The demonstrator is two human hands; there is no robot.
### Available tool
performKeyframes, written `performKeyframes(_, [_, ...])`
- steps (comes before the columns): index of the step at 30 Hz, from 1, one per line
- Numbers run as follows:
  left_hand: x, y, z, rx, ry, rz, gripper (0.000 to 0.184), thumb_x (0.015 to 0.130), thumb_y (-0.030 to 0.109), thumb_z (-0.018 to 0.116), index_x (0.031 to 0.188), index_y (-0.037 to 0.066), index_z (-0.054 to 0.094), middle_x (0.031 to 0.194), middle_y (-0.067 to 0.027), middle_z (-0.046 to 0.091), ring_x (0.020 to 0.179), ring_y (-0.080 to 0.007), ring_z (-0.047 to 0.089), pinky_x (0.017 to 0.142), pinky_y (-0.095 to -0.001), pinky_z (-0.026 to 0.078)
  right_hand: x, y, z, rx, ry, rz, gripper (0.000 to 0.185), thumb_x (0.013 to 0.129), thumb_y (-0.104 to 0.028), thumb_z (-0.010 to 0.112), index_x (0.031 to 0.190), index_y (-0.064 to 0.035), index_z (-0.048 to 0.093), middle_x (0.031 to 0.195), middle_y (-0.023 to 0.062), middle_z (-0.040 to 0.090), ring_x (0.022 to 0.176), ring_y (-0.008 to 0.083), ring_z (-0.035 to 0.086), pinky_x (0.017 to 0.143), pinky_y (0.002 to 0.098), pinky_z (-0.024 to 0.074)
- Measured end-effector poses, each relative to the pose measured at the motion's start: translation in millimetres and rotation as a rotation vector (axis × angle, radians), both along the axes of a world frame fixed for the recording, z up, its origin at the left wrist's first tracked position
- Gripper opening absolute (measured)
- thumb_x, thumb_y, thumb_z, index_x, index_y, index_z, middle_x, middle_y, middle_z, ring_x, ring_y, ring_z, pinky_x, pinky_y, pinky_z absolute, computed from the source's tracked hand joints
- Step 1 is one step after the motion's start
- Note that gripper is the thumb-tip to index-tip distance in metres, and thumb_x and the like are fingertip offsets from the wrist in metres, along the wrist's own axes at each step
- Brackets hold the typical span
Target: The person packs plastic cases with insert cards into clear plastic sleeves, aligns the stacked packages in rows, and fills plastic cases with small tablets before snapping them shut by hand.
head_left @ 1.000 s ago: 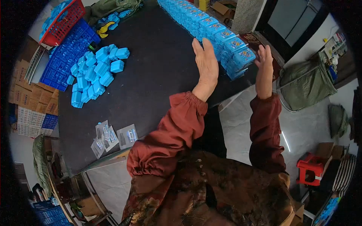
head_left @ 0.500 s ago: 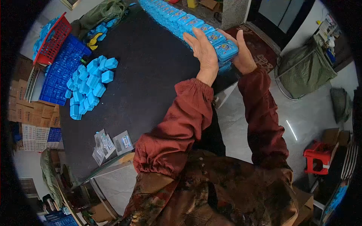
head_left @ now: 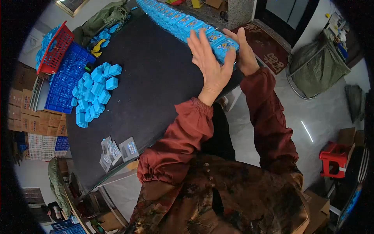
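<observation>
A long row of stacked blue plastic boxes [head_left: 186, 22] with printed lids runs along the table's far right edge. At its near end, my left hand [head_left: 210, 62] has its fingers stretched along the inner side. The left thumb reaches across the end box [head_left: 224, 47]. My right hand [head_left: 247, 54] lies along the outer side of the same end, thumb raised and fingers straight, partly hidden by the boxes. Neither hand is wrapped around a box. Loose small blue boxes [head_left: 93, 90] form a pile on the left of the dark table [head_left: 144, 78].
Several clear plastic bags or cards [head_left: 128, 149] lie at the table's near edge. A blue crate [head_left: 66, 84] and a red basket [head_left: 56, 48] stand at the left. Beyond the right edge are a green sack [head_left: 317, 72] and a red stool [head_left: 334, 160] on the floor.
My left hand has come down and turned, its thumb now across the end of the row. The right hand has shifted slightly up and left. The view has moved a little.
</observation>
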State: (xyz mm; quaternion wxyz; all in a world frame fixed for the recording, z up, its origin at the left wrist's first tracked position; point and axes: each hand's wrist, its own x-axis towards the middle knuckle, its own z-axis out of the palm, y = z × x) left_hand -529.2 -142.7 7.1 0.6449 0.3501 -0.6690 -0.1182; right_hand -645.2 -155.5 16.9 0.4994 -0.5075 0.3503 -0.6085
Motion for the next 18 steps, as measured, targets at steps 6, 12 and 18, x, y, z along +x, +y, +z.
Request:
performKeyframes(6, [-3, -11, -3, 0.153, -0.182, 0.036, 0.063, 0.090, 0.035, 0.044, 0.133, -0.007, 0.024, 0.139, -0.0297, 0.015, 0.130, -0.0445, 0.013, 0.104, -0.0479, 0.014, -1, -15, -6, -0.009, 0.043, 0.021, 0.083, 0.086, -0.065, 0.025, 0.128, 0.0054, 0.039, 0.125, 0.0206, 0.045, 0.116, 0.0252, 0.043, 0.097, 0.0336, 0.0335])
performKeyframes(12, [2, -15, -7, 0.095, -0.160, -0.025, 0.061, 0.087, 0.031, 0.050, 0.132, -0.004, 0.027, 0.140, -0.0269, 0.014, 0.129, -0.0482, 0.010, 0.102, -0.0547, 0.015, -1, -14, -11, -0.082, 0.045, 0.082, 0.083, 0.085, -0.066, 0.026, 0.128, 0.0043, 0.039, 0.126, 0.0202, 0.044, 0.116, 0.0258, 0.043, 0.097, 0.0344, 0.0329])
performKeyframes(18, [2, -3, -1, 0.162, -0.164, 0.021, 0.070, 0.090, 0.044, 0.042, 0.137, -0.003, 0.019, 0.141, -0.0285, 0.008, 0.131, -0.0414, 0.010, 0.104, -0.0494, 0.012, -2, -13, -9, 0.035, -0.032, -0.064, 0.089, 0.082, -0.070, 0.025, 0.132, 0.0027, 0.033, 0.131, 0.0207, 0.038, 0.121, 0.0282, 0.036, 0.100, 0.0387, 0.0280])
